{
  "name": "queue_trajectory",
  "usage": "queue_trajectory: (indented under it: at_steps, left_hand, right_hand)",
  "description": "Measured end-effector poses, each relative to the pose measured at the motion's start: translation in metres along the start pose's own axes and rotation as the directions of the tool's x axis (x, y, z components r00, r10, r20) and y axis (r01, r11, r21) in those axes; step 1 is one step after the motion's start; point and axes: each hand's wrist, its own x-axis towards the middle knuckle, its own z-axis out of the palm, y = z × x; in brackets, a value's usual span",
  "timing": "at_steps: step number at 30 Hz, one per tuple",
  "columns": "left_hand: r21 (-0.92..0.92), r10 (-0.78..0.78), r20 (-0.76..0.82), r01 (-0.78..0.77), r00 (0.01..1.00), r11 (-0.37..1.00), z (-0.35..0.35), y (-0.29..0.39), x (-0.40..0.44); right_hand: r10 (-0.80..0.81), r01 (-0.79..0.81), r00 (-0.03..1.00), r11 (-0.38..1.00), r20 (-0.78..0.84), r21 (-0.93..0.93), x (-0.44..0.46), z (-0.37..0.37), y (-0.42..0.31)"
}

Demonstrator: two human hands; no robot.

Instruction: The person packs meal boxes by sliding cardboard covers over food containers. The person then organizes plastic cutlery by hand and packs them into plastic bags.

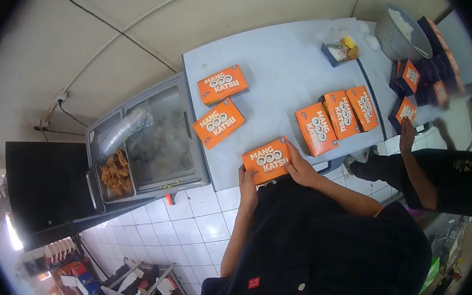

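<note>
An orange takeaway box (267,160) printed "MANG KATSU" is between my two hands at the near edge of the white table. My left hand (247,186) grips its left end, and my right hand (302,170) is closed around its right end. The lid looks shut. Just beyond, two more orange boxes (219,123) lie at the table's left side. To the right, three orange boxes (317,130) stand in a row. An open box (338,54) with rice and yellow and brown food sits farther back.
A chest freezer (196,150) with a tray of fried chicken (115,173) adjoins the table on the left. At the right are a rice tub (399,32), stacked dark boxes (427,79) and a co-worker (443,178), one hand at an orange-topped box.
</note>
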Motion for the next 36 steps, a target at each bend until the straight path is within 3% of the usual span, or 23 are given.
queue_trajectory:
  at_steps: [1,4,7,10,11,12,13,16,17,19,20,22,24,27,28,29,30,32,36]
  left_hand:
    - [-0.262,-0.045,-0.026,0.036,0.999,0.964,0.007,0.005,0.0]
    - [-0.265,-0.031,-0.044,0.018,0.999,0.964,0.009,0.002,0.007]
    - [-0.403,-0.111,0.096,0.14,0.989,0.905,0.003,0.009,0.012]
    - [-0.412,-0.093,0.097,0.125,0.991,0.903,0.001,-0.003,0.022]
    - [-0.103,-0.001,-0.006,0.0,1.0,0.995,0.001,-0.009,0.023]
    - [0.227,0.117,-0.073,-0.098,0.99,0.969,0.002,-0.012,0.025]
    - [0.537,0.244,-0.097,-0.155,0.965,0.829,0.004,-0.017,0.024]
    - [0.476,0.298,-0.123,-0.207,0.947,0.855,0.007,-0.032,0.025]
    - [0.584,0.451,-0.132,-0.298,0.883,0.755,0.01,-0.032,0.024]
    - [0.776,0.715,-0.09,-0.401,0.693,0.487,0.017,-0.009,0.013]
    - [0.778,0.705,0.098,-0.496,0.702,0.385,0.013,0.0,0.014]
    - [0.726,0.607,0.44,-0.66,0.662,0.194,-0.006,0.016,0.018]
    - [0.665,0.532,0.576,-0.734,0.621,0.137,-0.018,0.013,0.025]
    - [0.479,0.605,0.65,-0.866,0.46,0.144,-0.038,-0.02,0.06]
    - [0.47,0.441,0.752,-0.868,0.489,0.161,-0.038,-0.004,0.066]
    - [0.479,0.478,0.781,-0.877,0.402,-0.046,-0.04,-0.006,0.066]
    - [0.511,0.413,0.791,-0.859,0.451,-0.04,-0.04,-0.017,0.076]
    - [0.577,0.271,0.809,-0.792,0.521,-0.199,-0.037,0.005,0.059]
    - [0.594,0.341,0.785,-0.784,0.517,-0.178,-0.036,-0.019,0.075]
  right_hand:
    - [-0.013,0.013,1.0,1.0,-0.006,-0.01,0.002,0.002,0.006]
    - [-0.01,0.011,1.0,0.998,0.003,-0.067,0.006,0.002,0.01]
    - [0.007,-0.004,1.0,0.993,0.022,-0.118,0.008,-0.003,0.003]
    - [-0.015,0.019,0.999,0.99,0.031,-0.136,0.011,-0.003,0.004]
    - [-0.026,0.03,0.999,0.99,0.029,-0.138,0.011,-0.002,0.006]
    - [-0.027,0.033,0.999,0.986,0.036,-0.162,0.011,-0.002,0.008]
    - [-0.026,0.034,0.999,0.982,0.044,-0.186,0.01,-0.003,0.01]
    - [-0.038,0.041,0.999,0.979,0.022,-0.198,0.01,0.003,0.023]
    - [-0.041,0.042,0.999,0.981,0.008,-0.188,0.008,0.009,0.028]
    - [-0.17,0.137,0.985,0.887,-0.038,-0.441,0.003,0.012,0.011]
    - [-0.25,0.185,0.967,0.811,-0.042,-0.555,0.007,0.01,-0.001]
    - [-0.314,0.366,0.929,0.713,0.194,-0.598,0.022,-0.006,-0.028]
    - [-0.285,0.482,0.873,0.628,0.395,-0.611,0.035,-0.009,-0.024]
    - [-0.173,0.582,0.785,0.537,0.596,-0.611,0.056,-0.021,-0.008]
    - [-0.113,0.6,0.758,0.507,0.642,-0.619,0.062,-0.028,-0.016]
    - [-0.137,0.627,0.736,0.508,0.663,-0.591,0.067,-0.03,-0.025]
    - [-0.156,0.639,0.736,0.482,0.659,-0.6,0.068,-0.027,-0.017]
    - [-0.25,0.697,0.709,0.385,0.659,-0.604,0.064,-0.024,-0.003]
    - [-0.216,0.693,0.689,0.477,0.692,-0.541,0.067,-0.028,-0.018]
